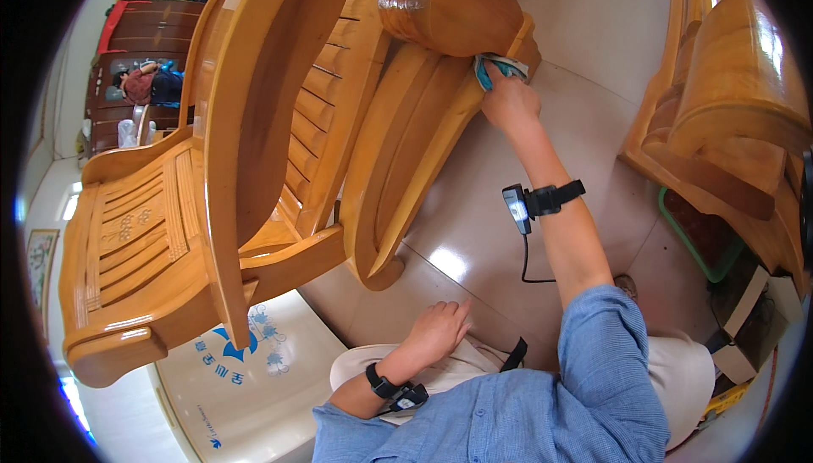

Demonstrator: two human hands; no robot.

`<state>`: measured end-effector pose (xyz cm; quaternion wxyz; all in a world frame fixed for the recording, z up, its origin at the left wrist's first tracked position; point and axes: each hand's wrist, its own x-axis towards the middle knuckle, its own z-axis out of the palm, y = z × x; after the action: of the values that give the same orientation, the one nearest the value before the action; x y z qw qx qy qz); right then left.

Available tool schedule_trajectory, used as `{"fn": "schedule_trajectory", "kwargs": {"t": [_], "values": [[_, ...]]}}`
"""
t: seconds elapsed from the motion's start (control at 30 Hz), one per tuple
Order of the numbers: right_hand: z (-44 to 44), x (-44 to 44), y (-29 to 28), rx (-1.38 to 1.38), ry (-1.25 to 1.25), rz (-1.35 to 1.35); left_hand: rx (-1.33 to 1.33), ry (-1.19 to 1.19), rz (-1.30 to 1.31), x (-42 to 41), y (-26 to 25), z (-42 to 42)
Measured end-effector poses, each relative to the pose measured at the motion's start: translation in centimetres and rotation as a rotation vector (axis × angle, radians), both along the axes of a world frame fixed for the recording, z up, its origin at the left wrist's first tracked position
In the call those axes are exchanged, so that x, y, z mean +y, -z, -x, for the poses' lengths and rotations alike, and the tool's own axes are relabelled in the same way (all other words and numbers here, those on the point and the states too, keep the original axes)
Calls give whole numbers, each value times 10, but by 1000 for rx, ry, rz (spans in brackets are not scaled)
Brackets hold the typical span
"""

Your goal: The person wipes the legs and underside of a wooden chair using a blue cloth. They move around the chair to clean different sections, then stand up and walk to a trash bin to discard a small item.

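Observation:
My right hand (512, 102) presses a folded blue and white cloth (505, 69) against the front end of the wooden chair's side panel (438, 101), just below the rounded armrest end (451, 18). Its index finger lies on the cloth. My left hand (438, 333) rests over my left knee, fingers loosely curled, with nothing seen in it; its palm side is hidden. The chair's slatted seat (317, 107) and carved backrest (136, 228) extend to the left. Black straps with small devices are on both forearms.
Another wooden seat (730, 94) stands at the right, with a green-rimmed tray (698, 234) and an open cardboard box (756, 323) below it. A white printed appliance or cabinet (286, 387) is at lower left. Far left, another person (149, 85) is near brown cabinets.

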<state>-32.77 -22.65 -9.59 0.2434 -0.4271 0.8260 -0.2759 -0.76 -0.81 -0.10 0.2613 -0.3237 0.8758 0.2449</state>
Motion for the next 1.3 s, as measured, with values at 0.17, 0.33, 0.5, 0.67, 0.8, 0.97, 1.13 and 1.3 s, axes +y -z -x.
{"fn": "schedule_trajectory", "kwargs": {"t": [0.17, 0.33, 0.5, 0.67, 0.8, 0.97, 1.13, 1.3], "values": [[7, 8, -4, -312, 124, 271, -2, 1, -6, 2, 3, -4], [18, 5, -4, -465, 310, 412, -15, 9, -12, 2, 1, -1], [-15, -5, -15, -368, 219, 254, -12, 18, -22, 4, 3, 2], [-8, -5, -13, -461, 311, 373, -16, 8, -32, 2, -1, 6], [-18, 1, -30, -642, 407, 586, -39, -9, -36, 2, -3, 10], [-33, 5, -73, -221, 290, 807, -58, 3, -49, 4, -3, 8], [-23, -3, -43, -278, 300, 461, -57, 31, -41, -3, 0, 11], [-6, 0, -23, -253, 402, 446, -51, 25, -45, 0, -5, 6]]}}
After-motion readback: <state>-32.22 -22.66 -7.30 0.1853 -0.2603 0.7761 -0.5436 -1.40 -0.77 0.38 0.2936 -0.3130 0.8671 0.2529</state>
